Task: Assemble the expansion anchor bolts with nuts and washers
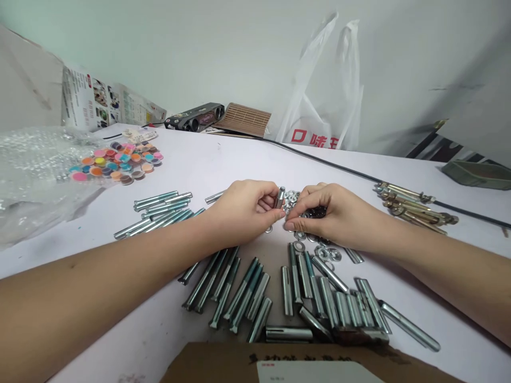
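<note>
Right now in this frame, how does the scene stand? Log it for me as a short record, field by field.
Left hand: the left hand pinches a small metal cylinder, roughly upright
Right hand: the right hand is at the washers; whether it grips one is unclear
Front of table: silver bolts and slotted sleeves
Right side: gold-coloured bolts beside a black cable
Left side: colourful discs by clear plastic wrap
Near edge: cardboard
Back: white plastic bag
</note>
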Tool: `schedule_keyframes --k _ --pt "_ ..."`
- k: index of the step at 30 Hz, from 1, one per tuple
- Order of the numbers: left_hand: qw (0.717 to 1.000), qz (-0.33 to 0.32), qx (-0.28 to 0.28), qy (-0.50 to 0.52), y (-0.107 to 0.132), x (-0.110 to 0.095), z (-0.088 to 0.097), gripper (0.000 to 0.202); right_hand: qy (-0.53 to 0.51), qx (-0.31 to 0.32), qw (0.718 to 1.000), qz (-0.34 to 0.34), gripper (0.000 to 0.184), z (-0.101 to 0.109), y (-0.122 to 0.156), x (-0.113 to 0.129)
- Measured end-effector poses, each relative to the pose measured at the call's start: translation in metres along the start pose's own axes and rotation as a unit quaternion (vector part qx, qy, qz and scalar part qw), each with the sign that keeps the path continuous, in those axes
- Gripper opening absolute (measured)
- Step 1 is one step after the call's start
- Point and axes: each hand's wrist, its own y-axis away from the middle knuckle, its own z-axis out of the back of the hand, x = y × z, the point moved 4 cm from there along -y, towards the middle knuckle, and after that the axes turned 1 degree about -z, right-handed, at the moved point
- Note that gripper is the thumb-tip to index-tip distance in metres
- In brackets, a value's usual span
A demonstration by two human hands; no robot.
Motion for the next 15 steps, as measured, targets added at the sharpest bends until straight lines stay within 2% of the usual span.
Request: schedule_keyframes --k 6,9,15 --pt "1.000 0.005 -0.002 -0.003 0.0001 -0.0002 0.0002 0.013 0.079 0.013 0.996 -0.047 0.018 0.0015 0.0033 0.0052" --pt "1.000 0.008 0.001 0.000 0.0001 0.0001 -0.0002 0.013 0.108 0.006 0.993 -0.047 0.019 -0.0007 0.0035 0.0068" --pt "1.000 0.006 -0.002 0.002 0.0006 -0.0014 0.0006 0.012 0.064 -0.023 0.997 -0.023 0.019 -0.0030 0.0013 0.0033"
